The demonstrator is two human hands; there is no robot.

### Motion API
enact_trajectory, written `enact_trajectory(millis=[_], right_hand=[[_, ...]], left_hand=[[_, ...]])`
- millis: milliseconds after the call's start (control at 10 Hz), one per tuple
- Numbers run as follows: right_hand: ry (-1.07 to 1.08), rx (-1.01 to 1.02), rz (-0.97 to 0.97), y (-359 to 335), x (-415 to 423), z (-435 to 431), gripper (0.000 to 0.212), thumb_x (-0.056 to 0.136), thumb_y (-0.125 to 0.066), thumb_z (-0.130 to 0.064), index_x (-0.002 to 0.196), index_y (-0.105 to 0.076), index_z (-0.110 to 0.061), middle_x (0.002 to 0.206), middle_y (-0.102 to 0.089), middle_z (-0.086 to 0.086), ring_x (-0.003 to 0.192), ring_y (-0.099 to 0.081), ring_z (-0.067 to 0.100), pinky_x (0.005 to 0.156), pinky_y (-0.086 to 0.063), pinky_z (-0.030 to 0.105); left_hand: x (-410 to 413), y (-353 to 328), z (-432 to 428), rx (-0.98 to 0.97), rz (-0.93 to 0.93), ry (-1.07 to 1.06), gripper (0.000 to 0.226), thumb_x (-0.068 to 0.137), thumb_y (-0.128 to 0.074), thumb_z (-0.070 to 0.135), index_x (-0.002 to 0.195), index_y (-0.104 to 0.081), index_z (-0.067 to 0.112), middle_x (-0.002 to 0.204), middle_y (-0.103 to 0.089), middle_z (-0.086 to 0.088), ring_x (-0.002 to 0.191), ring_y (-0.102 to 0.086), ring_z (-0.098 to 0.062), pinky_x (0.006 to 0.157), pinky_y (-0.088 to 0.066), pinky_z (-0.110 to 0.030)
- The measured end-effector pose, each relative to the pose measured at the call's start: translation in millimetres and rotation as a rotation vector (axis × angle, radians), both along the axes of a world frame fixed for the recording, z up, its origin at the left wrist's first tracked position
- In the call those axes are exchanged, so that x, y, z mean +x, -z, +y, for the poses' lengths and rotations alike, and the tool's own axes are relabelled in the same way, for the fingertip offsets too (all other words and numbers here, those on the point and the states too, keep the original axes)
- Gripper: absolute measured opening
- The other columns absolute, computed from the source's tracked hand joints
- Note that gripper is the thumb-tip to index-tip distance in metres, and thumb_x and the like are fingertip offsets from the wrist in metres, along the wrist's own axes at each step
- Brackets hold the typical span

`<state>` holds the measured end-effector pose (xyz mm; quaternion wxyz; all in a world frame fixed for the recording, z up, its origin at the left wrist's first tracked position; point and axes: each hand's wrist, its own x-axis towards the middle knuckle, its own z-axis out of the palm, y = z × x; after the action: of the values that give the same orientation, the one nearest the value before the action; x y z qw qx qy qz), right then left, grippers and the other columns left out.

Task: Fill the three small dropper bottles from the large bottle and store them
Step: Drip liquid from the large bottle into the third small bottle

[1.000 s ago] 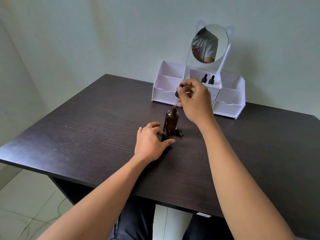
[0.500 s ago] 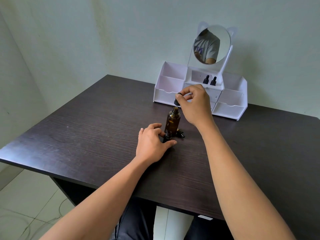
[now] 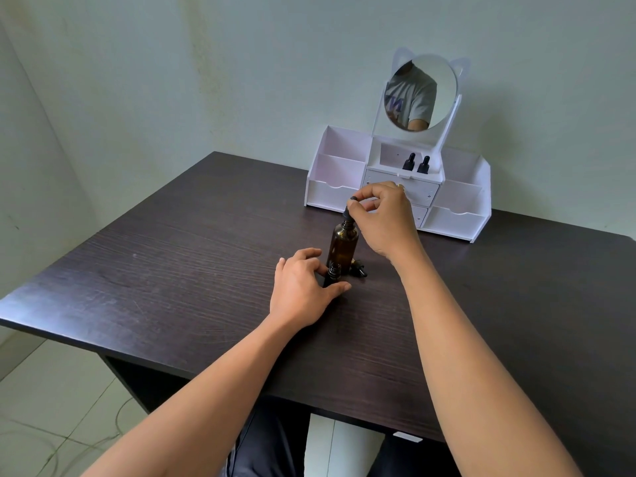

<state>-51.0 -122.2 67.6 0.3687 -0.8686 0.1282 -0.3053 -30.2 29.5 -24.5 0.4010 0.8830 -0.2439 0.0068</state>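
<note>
The large amber bottle stands upright mid-table. My right hand pinches the black dropper cap that sits at the bottle's neck. Just in front of the bottle, a small dark dropper bottle stands uncapped, and my left hand holds it between thumb and fingers. A loose black dropper cap lies on the table right of it. Two small dropper bottles stand side by side in the middle top compartment of the white organizer.
The organizer stands at the table's far edge against the wall, with open side bins, small drawers and a round cat-ear mirror on top. The dark wooden table ends near my body; a tiled floor lies below left.
My right hand has lowered the dropper from above the large bottle down into its neck. My left hand has stayed on the small bottle.
</note>
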Motion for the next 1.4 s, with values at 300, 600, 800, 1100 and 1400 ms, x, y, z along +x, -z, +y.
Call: enact_trajectory(millis=[300,600,800,1100,1400], right_hand=[[0.014,-0.017,0.014,4.6,0.4,-2.4,0.005,0.087,-0.072,-0.019,0.083,-0.069,-0.020,0.108,-0.063,0.001,0.087,-0.065,0.012,0.086,-0.056,0.035],[0.018,0.016,0.053,1.4,-2.2,-2.2,0.020,0.086,-0.074,-0.030,0.100,-0.071,-0.016,0.111,-0.060,-0.002,0.090,-0.064,0.011,0.077,-0.052,0.026],[0.011,-0.054,0.054,-0.3,-1.4,-1.2,0.007,0.087,-0.070,-0.014,0.080,-0.071,-0.014,0.102,-0.061,-0.002,0.083,-0.065,0.011,0.081,-0.054,0.029],[0.023,-0.036,0.062,-2.7,-5.7,-2.3,0.021,0.085,-0.075,-0.027,0.101,-0.071,-0.013,0.108,-0.051,-0.006,0.085,-0.062,0.010,0.069,-0.043,0.013],[0.025,-0.053,0.074,-0.5,-3.8,-0.5,0.006,0.087,-0.073,-0.020,0.086,-0.071,-0.015,0.106,-0.057,-0.001,0.078,-0.062,0.007,0.071,-0.050,0.021]], left_hand=[[-0.2,1.2,0.1,0.001,-0.014,-0.007,0.036,0.073,-0.078,0.058,0.091,-0.071,0.027,0.145,-0.048,0.009,0.134,-0.041,-0.015,0.119,-0.021,-0.050],[0.3,0.5,0.5,0.011,-0.014,0.000,0.035,0.074,-0.077,0.057,0.090,-0.069,0.027,0.146,-0.048,0.008,0.135,-0.041,-0.015,0.121,-0.018,-0.050],[1.3,3.0,-0.4,0.012,-0.026,-0.003,0.038,0.073,-0.077,0.059,0.091,-0.071,0.026,0.145,-0.048,0.009,0.133,-0.042,-0.013,0.120,-0.019,-0.050],[1.5,2.7,-0.6,0.015,-0.025,-0.003,0.038,0.073,-0.077,0.059,0.092,-0.071,0.027,0.145,-0.048,0.009,0.134,-0.041,-0.014,0.119,-0.021,-0.052],[1.9,3.5,0.2,0.006,-0.021,0.001,0.038,0.074,-0.077,0.059,0.092,-0.071,0.027,0.145,-0.048,0.009,0.135,-0.041,-0.015,0.120,-0.020,-0.052]])
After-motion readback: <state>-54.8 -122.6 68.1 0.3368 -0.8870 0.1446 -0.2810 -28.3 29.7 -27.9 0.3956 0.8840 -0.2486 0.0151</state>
